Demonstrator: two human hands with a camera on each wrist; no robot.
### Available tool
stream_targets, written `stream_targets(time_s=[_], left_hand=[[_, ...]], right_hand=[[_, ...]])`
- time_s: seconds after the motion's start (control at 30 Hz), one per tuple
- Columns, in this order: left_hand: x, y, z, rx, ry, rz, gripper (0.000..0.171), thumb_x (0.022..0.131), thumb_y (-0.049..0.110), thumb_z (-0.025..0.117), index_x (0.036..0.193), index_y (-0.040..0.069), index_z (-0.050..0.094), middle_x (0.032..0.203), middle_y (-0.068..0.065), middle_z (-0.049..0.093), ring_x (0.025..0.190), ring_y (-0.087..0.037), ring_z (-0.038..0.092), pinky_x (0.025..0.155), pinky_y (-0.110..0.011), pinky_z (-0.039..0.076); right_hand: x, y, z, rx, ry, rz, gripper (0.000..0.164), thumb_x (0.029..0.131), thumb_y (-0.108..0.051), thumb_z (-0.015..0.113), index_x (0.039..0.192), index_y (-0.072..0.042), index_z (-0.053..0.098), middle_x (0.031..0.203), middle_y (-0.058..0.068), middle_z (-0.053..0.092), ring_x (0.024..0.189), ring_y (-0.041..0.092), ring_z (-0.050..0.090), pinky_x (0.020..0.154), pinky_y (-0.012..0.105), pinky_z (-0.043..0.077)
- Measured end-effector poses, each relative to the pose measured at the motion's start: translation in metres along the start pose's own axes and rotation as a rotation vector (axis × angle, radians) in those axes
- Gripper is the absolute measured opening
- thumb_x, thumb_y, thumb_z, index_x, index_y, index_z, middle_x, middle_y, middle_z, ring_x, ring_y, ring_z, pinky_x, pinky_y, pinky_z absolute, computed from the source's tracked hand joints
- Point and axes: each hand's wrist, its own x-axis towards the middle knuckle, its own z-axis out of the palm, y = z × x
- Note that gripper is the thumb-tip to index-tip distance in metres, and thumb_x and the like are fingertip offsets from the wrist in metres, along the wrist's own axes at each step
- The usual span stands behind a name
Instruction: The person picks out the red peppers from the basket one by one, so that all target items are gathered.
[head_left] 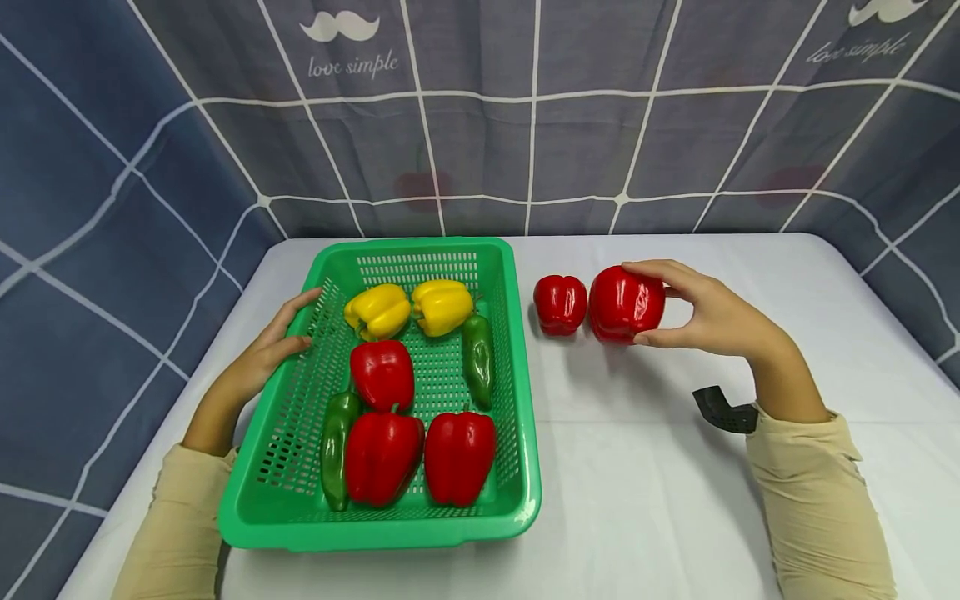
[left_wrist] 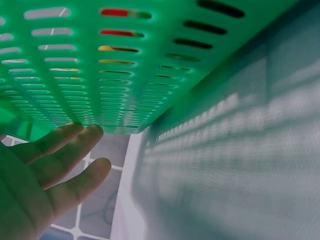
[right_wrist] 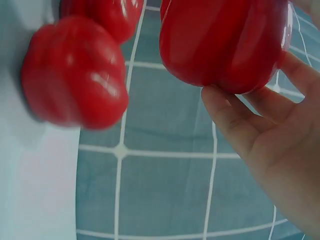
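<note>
My right hand (head_left: 697, 308) grips a red bell pepper (head_left: 626, 304) between thumb and fingers, raised off the white table in the right wrist view. Close by on its left, a smaller-looking red bell pepper (head_left: 560, 305) rests on the table. The right wrist view shows two red bell peppers (right_wrist: 75, 72) on the table, one partly cut off; the held one likely hides one from the head view. My left hand (head_left: 262, 358) holds the left rim of a green basket (head_left: 525, 400), thumb and forefinger over the rim, other fingers (left_wrist: 75, 180) outside its slotted wall.
Inside the basket lie two yellow bell peppers (head_left: 442, 307), three red bell peppers (head_left: 460, 458) and two long green peppers (head_left: 478, 360). A black strap (head_left: 723, 410) sticks out at the right wrist. Dark checked cloth (head_left: 480, 150) surrounds the table's back and sides.
</note>
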Motion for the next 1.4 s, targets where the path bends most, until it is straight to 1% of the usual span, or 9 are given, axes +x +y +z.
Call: stream_targets(time_s=[0.17,0.33,0.57,0.67,0.87,1.1,1.2,1.33,1.4], left_hand=[[0.0,0.0,0.0,-0.009,-0.003,0.0,0.058,0.093,0.001,0.031,0.147,0.012,0.012,0.139,-0.004,0.027,0.101,-0.003,0.051,0.079,-0.013,0.045],[-0.001,0.001,0.0,-0.02,-0.003,-0.005,0.059,0.093,0.0,0.03,0.147,0.013,0.012,0.138,-0.003,0.028,0.1,-0.003,0.052,0.078,-0.014,0.045],[0.0,0.002,0.002,0.026,0.009,-0.012,0.06,0.092,0.0,0.03,0.147,0.013,0.011,0.146,-0.016,0.013,0.104,-0.002,0.046,0.081,-0.01,0.041],[0.0,0.003,0.002,0.034,0.014,-0.014,0.06,0.091,-0.001,0.03,0.147,0.013,0.011,0.147,-0.018,0.01,0.105,-0.002,0.044,0.082,-0.009,0.039],[0.0,0.003,0.002,0.036,0.02,-0.018,0.06,0.091,0.0,0.03,0.147,0.012,0.012,0.144,-0.018,0.016,0.103,-0.003,0.047,0.081,-0.01,0.041],[0.0,0.002,0.002,0.051,0.022,-0.023,0.06,0.091,0.0,0.03,0.147,0.012,0.011,0.147,-0.021,0.008,0.107,-0.002,0.043,0.083,-0.009,0.038],[0.0,0.002,0.002,0.044,0.019,-0.02,0.06,0.091,0.0,0.03,0.147,0.013,0.011,0.146,-0.019,0.011,0.105,-0.002,0.045,0.082,-0.01,0.04],[0.0,0.002,0.002,0.04,0.016,-0.015,0.06,0.091,0.0,0.03,0.147,0.013,0.011,0.146,-0.017,0.012,0.104,-0.002,0.045,0.081,-0.01,0.04],[0.0,0.001,0.002,0.033,0.012,-0.011,0.06,0.092,0.0,0.03,0.147,0.013,0.011,0.146,-0.015,0.013,0.103,-0.002,0.046,0.081,-0.01,0.041]], right_hand=[[-0.008,0.006,-0.011,-0.004,0.027,0.098,0.082,0.064,-0.011,0.081,0.136,-0.025,0.042,0.13,-0.001,0.045,0.11,-0.002,0.038,0.083,0.003,0.032],[-0.014,0.015,-0.02,0.017,0.044,0.146,0.081,0.066,-0.011,0.08,0.136,-0.025,0.042,0.128,-0.002,0.044,0.109,-0.003,0.038,0.082,0.002,0.032],[-0.018,0.029,-0.029,0.023,0.054,0.215,0.081,0.067,-0.012,0.079,0.137,-0.026,0.041,0.13,-0.003,0.043,0.109,-0.001,0.036,0.079,0.001,0.032],[-0.019,0.035,-0.031,0.02,0.048,0.24,0.082,0.067,-0.012,0.079,0.138,-0.025,0.04,0.131,-0.001,0.042,0.109,-0.002,0.036,0.078,0.0,0.033],[-0.021,0.044,-0.031,0.022,0.02,0.281,0.08,0.069,-0.013,0.078,0.138,-0.024,0.039,0.133,0.003,0.041,0.11,0.003,0.036,0.076,0.001,0.035],[-0.022,0.062,-0.028,0.033,-0.006,0.297,0.079,0.07,-0.014,0.077,0.138,-0.02,0.038,0.133,0.006,0.039,0.108,0.003,0.036,0.077,0.001,0.034],[-0.022,0.07,-0.027,0.048,-0.023,0.312,0.079,0.072,-0.012,0.075,0.14,-0.017,0.035,0.135,0.008,0.038,0.114,0.011,0.038,0.077,0.002,0.035],[-0.022,0.081,-0.026,0.078,-0.067,0.363,0.082,0.074,-0.012,0.073,0.143,-0.014,0.029,0.14,0.015,0.033,0.12,0.034,0.037,0.074,0.006,0.039],[-0.021,0.085,-0.024,0.084,-0.081,0.377,0.083,0.074,-0.012,0.073,0.144,-0.013,0.027,0.14,0.017,0.032,0.122,0.037,0.035,0.074,0.008,0.04]])
